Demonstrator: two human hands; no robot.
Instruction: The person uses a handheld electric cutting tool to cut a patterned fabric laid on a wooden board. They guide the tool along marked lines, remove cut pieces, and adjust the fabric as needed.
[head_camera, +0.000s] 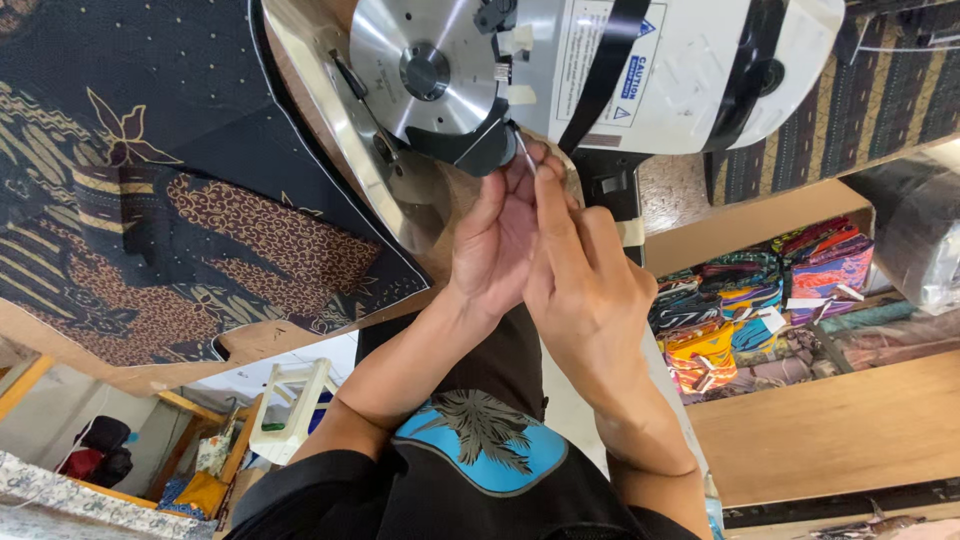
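Observation:
My left hand (492, 245) and my right hand (585, 285) are pressed together just under a fabric cutting machine (650, 70) with a white body. Their fingertips meet at the black guard (470, 145) below its shiny round disc (425, 70). A thin pale strand (524, 152) rises between the fingertips of both hands toward the guard. My left palm faces me. My right hand shows its back, with the index finger stretched along the strand. How the strand ends at the machine is hidden.
Dark patterned batik cloth (150, 210) lies on the wooden tabletop (250, 340) at the left. A wooden shelf (830, 420) at the right holds several stacks of colourful folded fabric (760, 300). A white plastic stool (290, 395) stands on the floor below.

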